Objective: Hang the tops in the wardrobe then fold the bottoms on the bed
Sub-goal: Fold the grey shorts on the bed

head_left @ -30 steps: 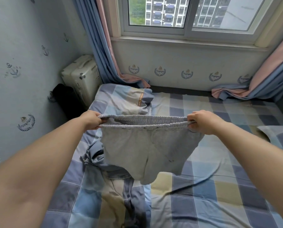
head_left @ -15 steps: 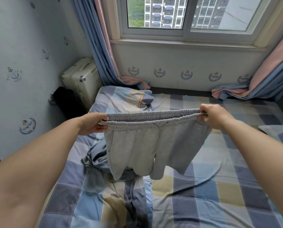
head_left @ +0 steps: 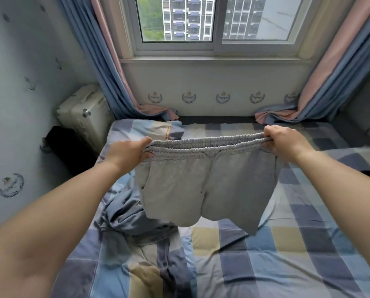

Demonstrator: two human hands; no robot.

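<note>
Left arm: bare, extended forward from the lower left, forearm angled up and to the right. Left hand (head_left: 128,152): back of hand uppermost, fingers curled, pinching the left end of the elastic waistband of a pair of grey jersey shorts (head_left: 203,186). Right arm: bare, extended forward from the lower right, forearm angled up and to the left. Right hand (head_left: 284,140): knuckles uppermost, fingers curled round the waistband's right end, held slightly higher in view than the left. Hands well apart, waistband stretched between them.
</note>
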